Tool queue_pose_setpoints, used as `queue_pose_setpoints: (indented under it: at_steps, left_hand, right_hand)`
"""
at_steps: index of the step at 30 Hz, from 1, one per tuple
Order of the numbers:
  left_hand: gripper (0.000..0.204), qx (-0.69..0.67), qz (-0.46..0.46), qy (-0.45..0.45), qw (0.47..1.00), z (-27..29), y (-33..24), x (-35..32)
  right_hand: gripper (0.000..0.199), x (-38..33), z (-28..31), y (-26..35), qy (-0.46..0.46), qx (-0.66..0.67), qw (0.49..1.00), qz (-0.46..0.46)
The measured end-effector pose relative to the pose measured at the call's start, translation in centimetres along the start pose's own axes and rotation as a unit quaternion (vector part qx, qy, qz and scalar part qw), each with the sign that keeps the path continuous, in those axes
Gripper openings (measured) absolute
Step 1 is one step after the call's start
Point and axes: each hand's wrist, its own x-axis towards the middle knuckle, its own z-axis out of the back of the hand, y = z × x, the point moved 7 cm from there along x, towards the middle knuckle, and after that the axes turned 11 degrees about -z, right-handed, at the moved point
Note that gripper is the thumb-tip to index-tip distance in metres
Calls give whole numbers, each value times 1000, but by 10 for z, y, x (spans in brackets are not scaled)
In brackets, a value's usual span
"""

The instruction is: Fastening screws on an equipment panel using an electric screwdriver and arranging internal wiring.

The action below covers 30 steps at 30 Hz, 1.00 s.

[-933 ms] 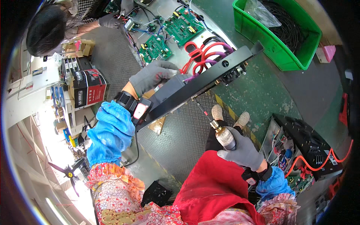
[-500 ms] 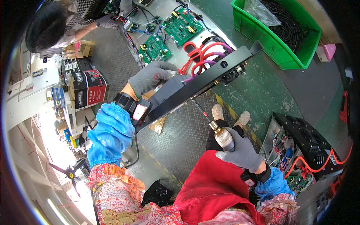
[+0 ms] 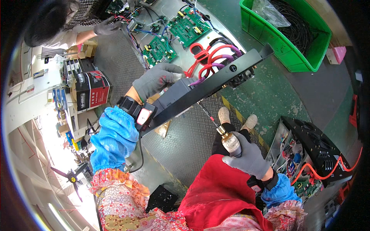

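My left hand (image 3: 158,80), in a grey glove, is closed on the dark grey block (image 3: 173,92) fixed to the far side of a long black metal panel (image 3: 208,86). The panel is held up at a slant over the floor. Red and purple cables (image 3: 219,57) loop from its far side, by the table. In my right hand (image 3: 251,157), also gloved, is a power screwdriver (image 3: 231,143) with a brass collar and a long bit. The bit points up-left, and its tip meets the panel's near face; the screw there is too small to make out.
Green circuit boards (image 3: 189,27) with wiring lie on the table beyond the panel. A co-worker's gloved hand (image 3: 106,27) is at the far left. A green bin (image 3: 285,38) of black cable stands far right; an opened black chassis (image 3: 312,150) sits right, with an orange hose.
The panel's far right end has shifted slightly right and down. My two hands stay almost where they were. The co-worker's nearer hand has moved a little left and down.
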Motion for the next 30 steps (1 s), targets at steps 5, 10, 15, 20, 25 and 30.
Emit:
queue_pose_setpoints:
  at_steps: [5, 10, 15, 20, 25, 30]
  left_hand:
    - [30, 5, -11, 11, 1000, 0, -1, -1]
    - [28, 14, -13, 7, 1000, 0, -2, -2]
    - [25, 1, -2, -5, 1000, 1, 3, -2]
    - [26, 9, 0, -5, 1000, 1, 0, 0]
    - [28, -25, -4, -6, 1000, 1, 2, -2]
    - [28, -35, 11, -12, 999, 0, 4, -1]
  right_hand:
    - [79, -1, 1, 2, 38, -2, 998, -57]
    - [74, 4, 0, -1, 115, 99, 988, -22]
    - [71, 5, 1, 1, 137, 108, 984, -49]
    - [71, 5, 0, -1, 99, 99, 990, -15]
    - [73, 3, 0, 2, 64, 58, 996, -1]
    - [75, 4, 1, -3, 60, 24, 998, -13]
